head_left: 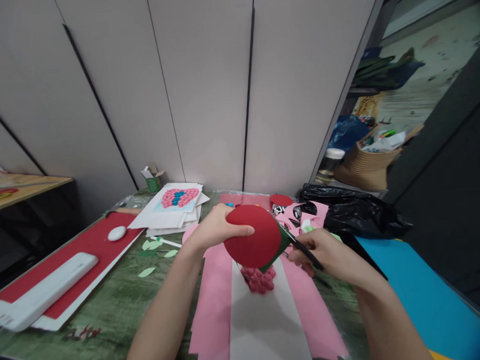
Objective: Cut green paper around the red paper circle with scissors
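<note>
My left hand pinches a red paper circle, thumb lying on its face. Green paper shows behind the circle along its right and lower edge. In my right hand is a pair of black-handled scissors, closed around by my fingers; the blades meet the green paper at the circle's right edge. Below the circle, a cluster of crumpled pink paper balls sits on a white sheet, which lies over pink paper. The circle partly covers the cluster's top.
Left are a long white device, a white mouse-like object and red paper. White sheets and green paper leaves lie nearer. Pink scraps, a black plastic bag and blue sheets occupy the right.
</note>
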